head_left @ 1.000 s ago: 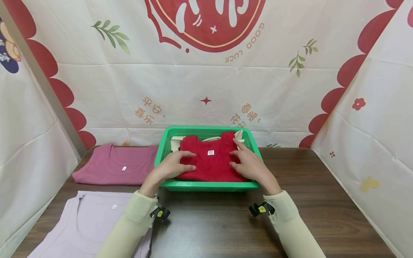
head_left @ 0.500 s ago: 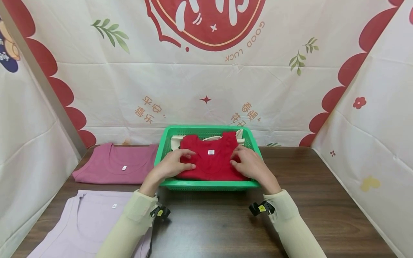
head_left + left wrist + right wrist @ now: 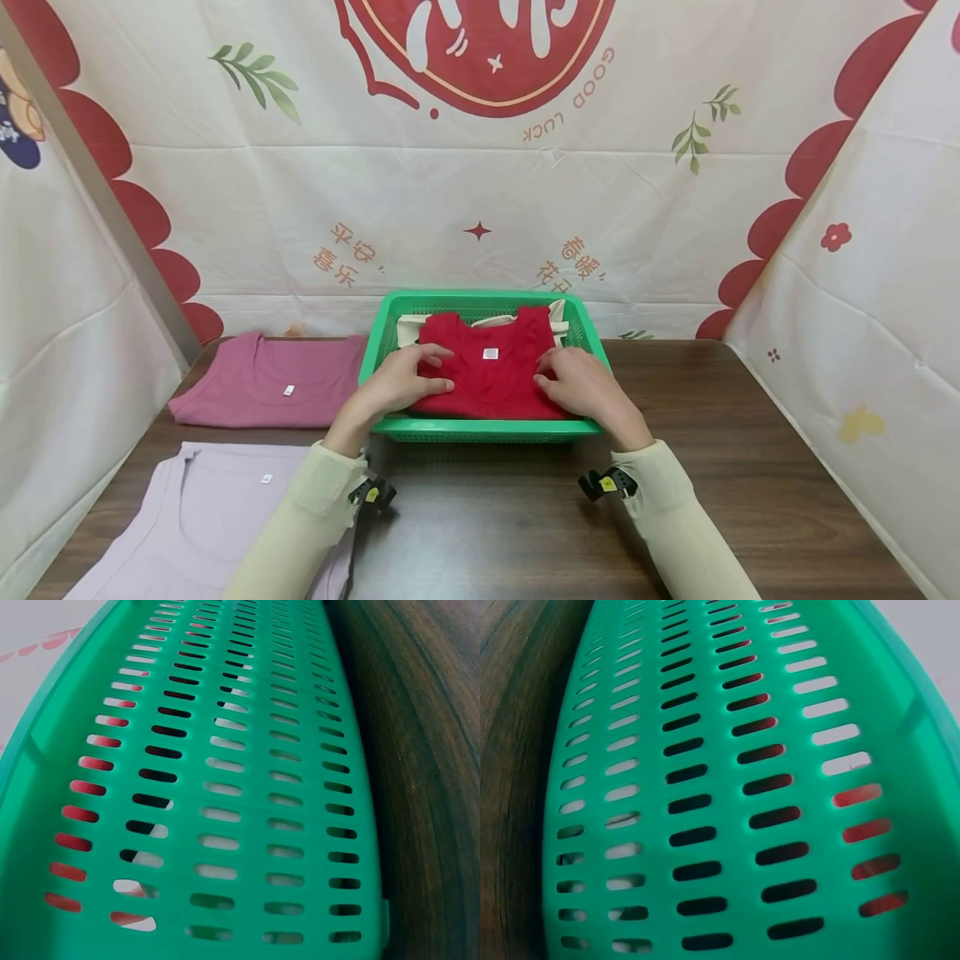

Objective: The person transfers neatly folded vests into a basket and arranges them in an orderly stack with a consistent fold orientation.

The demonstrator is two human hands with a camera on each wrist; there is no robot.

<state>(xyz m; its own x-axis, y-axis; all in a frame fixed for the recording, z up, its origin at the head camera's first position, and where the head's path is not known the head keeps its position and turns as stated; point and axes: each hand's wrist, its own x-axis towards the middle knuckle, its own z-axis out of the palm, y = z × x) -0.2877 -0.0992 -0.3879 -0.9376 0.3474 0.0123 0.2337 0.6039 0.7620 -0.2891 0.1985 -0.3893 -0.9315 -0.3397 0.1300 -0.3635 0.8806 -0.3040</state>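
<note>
A red folded tank top (image 3: 491,392) with a white label lies in a green perforated basket (image 3: 487,431). Cream fabric (image 3: 558,321) shows beneath it at the back corners. On the tank top's left side rests my left hand (image 3: 405,379), fingers loosely bent and thumb apart. My right hand (image 3: 581,379) lies over its right edge with fingers bent more; red cloth shows between thumb and forefinger, and no pinch is visible. Both wrist views show the basket's slotted wall (image 3: 247,787), with red, black and pale patches behind the slots; the hands are out of sight there.
Left of the basket lies a folded mauve tank top (image 3: 277,383). A folded lilac tank top (image 3: 225,508) is nearer, partly under the left sleeve. The brown wooden table (image 3: 480,525) meets printed white cloth (image 3: 480,192) at the back and sides.
The right hand's fingers have drawn back from the tank top's right shoulder and bent inward. The left fingers bend slightly more. Basket and clothes stay in place.
</note>
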